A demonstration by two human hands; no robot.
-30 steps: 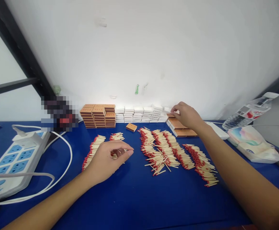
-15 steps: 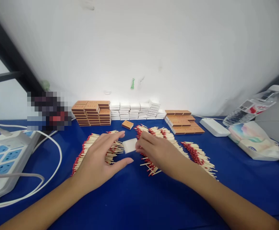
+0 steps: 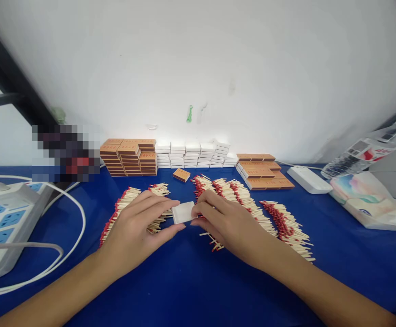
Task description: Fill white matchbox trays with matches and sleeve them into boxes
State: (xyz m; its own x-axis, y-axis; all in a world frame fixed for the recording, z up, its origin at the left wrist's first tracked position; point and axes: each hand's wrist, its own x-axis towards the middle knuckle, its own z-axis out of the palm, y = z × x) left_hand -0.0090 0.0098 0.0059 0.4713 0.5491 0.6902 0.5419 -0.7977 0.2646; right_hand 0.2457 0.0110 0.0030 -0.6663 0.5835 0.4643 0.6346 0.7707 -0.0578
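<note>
Pinching white tray in right hand; clasping other end edge-to-edge in loosely curved left hand, seemingly for steadiness.

The tray you hold is plain white, like the stacked trays. Your matches have red heads and pale yellow sticks; your matchboxes are orange-brown with dark brown sides. Your table is deep blue, your power strip white with blue sockets.
</note>
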